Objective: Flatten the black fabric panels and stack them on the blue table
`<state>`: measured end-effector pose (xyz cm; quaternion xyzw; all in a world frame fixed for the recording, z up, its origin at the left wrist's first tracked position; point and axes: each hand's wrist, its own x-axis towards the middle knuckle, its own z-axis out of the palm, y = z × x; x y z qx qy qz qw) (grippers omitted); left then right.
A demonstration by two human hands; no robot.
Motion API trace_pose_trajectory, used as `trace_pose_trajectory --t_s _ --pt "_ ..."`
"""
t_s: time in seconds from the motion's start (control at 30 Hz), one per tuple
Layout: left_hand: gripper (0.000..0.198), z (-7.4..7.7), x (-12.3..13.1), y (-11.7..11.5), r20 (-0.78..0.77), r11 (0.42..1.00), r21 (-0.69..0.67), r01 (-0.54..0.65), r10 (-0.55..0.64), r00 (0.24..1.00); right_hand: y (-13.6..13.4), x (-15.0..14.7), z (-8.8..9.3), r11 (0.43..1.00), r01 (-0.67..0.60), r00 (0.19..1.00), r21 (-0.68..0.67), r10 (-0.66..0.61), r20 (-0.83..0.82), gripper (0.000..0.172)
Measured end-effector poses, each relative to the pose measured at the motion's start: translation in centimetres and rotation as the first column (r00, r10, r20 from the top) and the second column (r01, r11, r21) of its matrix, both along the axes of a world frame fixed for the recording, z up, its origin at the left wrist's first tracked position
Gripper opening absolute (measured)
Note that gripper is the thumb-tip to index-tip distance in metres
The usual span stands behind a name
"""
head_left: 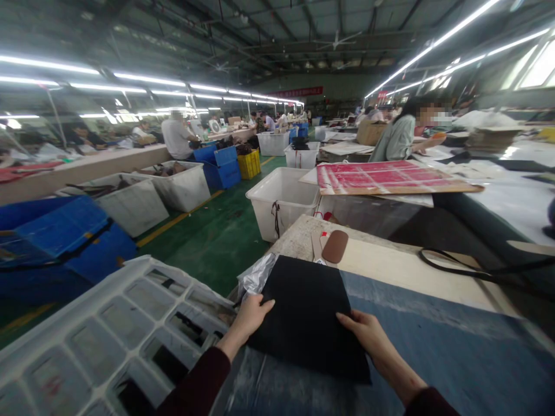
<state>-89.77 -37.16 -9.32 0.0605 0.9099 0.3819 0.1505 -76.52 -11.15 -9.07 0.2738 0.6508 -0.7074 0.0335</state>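
Note:
A flat black sheet [310, 312], roughly rectangular, lies over the blue-grey table covering [451, 341] in front of me. My left hand [251, 315] grips its left edge, thumb on top and fingers underneath. At the sheet's right edge my right hand [364, 329] pinches it the same way, with the fingertips partly hidden. Crumpled clear plastic [259, 277] sits just beyond my left hand. A brown rounded piece [335, 247] rests past the sheet's far edge, beside a thin tan strip [317, 247].
A white slotted plastic crate [117, 329] stands close on my left. Beyond the table are a white bin [281, 202] and a red-and-white board [381, 177]. A black strap [463, 268] crosses the table at right. A co-worker [396, 136] is at the right-hand table.

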Motion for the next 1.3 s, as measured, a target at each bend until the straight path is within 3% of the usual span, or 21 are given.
trace_pose_trajectory --t_s 0.07,0.13,0.4,0.63,1.3 --pt "0.028 -0.9 -1.2 0.3 -0.056 0.995 -0.095 0.025 -0.031 0.998 0.7 -1.0 -1.1 0.972 -0.016 0.998 0.235 0.001 0.063 0.034" --pt "0.026 -1.6 -1.7 0.4 -0.109 0.984 -0.172 0.042 -0.061 0.992 1.2 -1.1 -2.3 0.924 -0.056 0.994 0.379 0.014 0.113 0.034" --pt "0.029 -2.0 -2.2 0.3 -0.176 0.941 -0.338 0.019 -0.083 0.981 2.3 -0.7 -5.0 0.791 -0.074 0.996 0.607 0.033 0.079 0.037" --pt "0.032 -2.8 -3.2 0.2 -0.157 0.938 -0.346 -0.012 -0.046 0.987 1.9 -1.0 -4.6 0.734 -0.035 0.998 0.678 -0.009 0.06 0.039" --pt "0.035 -3.4 -3.6 0.2 -0.15 0.948 -0.318 -0.007 -0.043 0.988 2.1 -0.9 -5.2 0.708 -0.099 0.988 0.699 -0.017 0.157 0.036"
